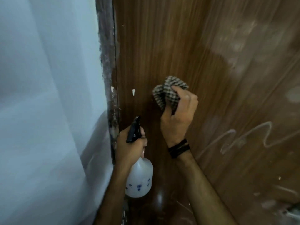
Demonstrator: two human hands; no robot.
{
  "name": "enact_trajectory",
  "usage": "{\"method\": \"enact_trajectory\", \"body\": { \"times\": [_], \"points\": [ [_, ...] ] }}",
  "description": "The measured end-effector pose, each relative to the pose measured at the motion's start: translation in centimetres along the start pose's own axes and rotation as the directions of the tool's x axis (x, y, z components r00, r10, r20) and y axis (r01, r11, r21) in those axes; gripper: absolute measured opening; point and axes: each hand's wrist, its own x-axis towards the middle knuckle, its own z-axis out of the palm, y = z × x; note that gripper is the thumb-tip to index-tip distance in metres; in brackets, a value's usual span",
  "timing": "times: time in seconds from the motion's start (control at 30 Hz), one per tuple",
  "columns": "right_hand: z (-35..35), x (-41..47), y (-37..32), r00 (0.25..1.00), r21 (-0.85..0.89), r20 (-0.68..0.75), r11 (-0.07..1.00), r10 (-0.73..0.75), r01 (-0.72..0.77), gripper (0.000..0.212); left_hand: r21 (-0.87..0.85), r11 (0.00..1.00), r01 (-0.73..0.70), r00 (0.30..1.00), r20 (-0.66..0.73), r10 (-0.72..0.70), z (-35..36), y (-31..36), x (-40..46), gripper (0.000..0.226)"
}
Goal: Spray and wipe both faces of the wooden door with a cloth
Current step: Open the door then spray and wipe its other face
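Against the wooden door [162, 38], seen from the head camera, the right hand [177, 117] grips a bunched checked cloth [167, 93], fingers curled tight round the wad, and holds it touching the brown face near the middle of the picture. A dark band [178, 147] wraps that wrist. Lower and to the left, the left hand [131, 146] is clamped round the neck of a spray bottle [139, 179], its fingers closed about the black trigger head [134, 129], whose nozzle points up toward the door. The bottle's white body, printed with small blue marks, hangs below the fist, close to the door but whether it touches cannot be told. The door fills the centre and right of the view; a darker patch lies above the cloth, while pale smears and a wavy scrawl [243, 137] mark the right part. Small white flecks [133, 92] sit left of the cloth. A rough dark frame edge [108, 62] runs down beside the door, with a white wall [48, 95] to its left.
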Motion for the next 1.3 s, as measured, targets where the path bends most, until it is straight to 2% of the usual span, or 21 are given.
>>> {"method": "enact_trajectory", "body": {
  "times": [0.1, 0.2, 0.27, 0.37, 0.47, 0.57, 0.8, 0.9, 1.0, 1.13, 1.3],
  "points": [
    [-3.8, -1.0, 2.7, 0.981, -0.052, -0.177, 0.995, 0.075, -0.086, 0.025, 0.057, 0.998, 0.006, 0.998, 0.066, -0.010, 2.1, -1.0, -0.3, 0.026],
    [-6.3, -2.1, 6.3, 0.975, -0.139, -0.190, 0.980, 0.112, -0.139, 0.023, 0.091, 0.995, 0.030, 0.988, 0.151, -0.043, 3.9, -2.2, -0.8, 0.023],
    [-7.0, -3.0, 8.8, 0.994, -0.209, -0.101, 0.976, 0.040, -0.060, 0.025, 0.121, 0.992, 0.038, 0.977, 0.205, -0.063, 5.1, -3.0, -1.3, 0.020],
    [-7.6, -6.1, 11.1, 0.990, -0.251, 0.118, 0.962, -0.080, 0.107, 0.042, 0.166, 0.985, 0.053, 0.963, 0.251, -0.094, 6.9, -4.2, -2.1, 0.016],
    [-7.9, -9.7, 11.4, 0.961, -0.251, 0.273, 0.962, -0.037, 0.109, 0.046, 0.203, 0.977, 0.063, 0.953, 0.278, -0.119, 7.6, -5.0, -2.4, 0.015],
    [-7.4, -9.3, 10.8, 0.959, -0.254, 0.280, 0.966, 0.034, 0.040, 0.052, 0.215, 0.974, 0.068, 0.959, 0.255, -0.123, 7.8, -5.3, -2.4, 0.016],
    [-5.2, -3.3, 8.6, 0.942, -0.145, 0.281, 0.962, -0.182, 0.230, 0.044, 0.191, 0.978, 0.079, 0.970, 0.213, -0.120, 7.6, -5.5, -2.3, 0.026],
    [-5.6, -7.7, 10.1, 0.902, -0.159, 0.371, 0.942, -0.220, 0.295, 0.027, 0.158, 0.983, 0.093, 0.977, 0.176, -0.120, 7.4, -6.0, -2.3, 0.027],
    [-7.2, -13.9, 11.3, 0.875, -0.205, 0.473, 0.952, -0.106, 0.226, 0.029, 0.158, 0.982, 0.106, 0.981, 0.144, -0.129, 6.9, -6.5, -2.4, 0.028],
    [-6.8, -13.0, 10.8, 0.907, -0.196, 0.421, 0.974, -0.023, 0.116, 0.048, 0.139, 0.984, 0.112, 0.983, 0.132, -0.131, 6.3, -6.9, -2.2, 0.029],
    [-4.4, -4.3, 8.6, 0.967, -0.147, 0.232, 0.978, -0.109, 0.146, 0.041, 0.121, 0.985, 0.120, 0.976, 0.167, -0.139, 6.7, -6.9, -2.4, 0.030]
  ]
}}
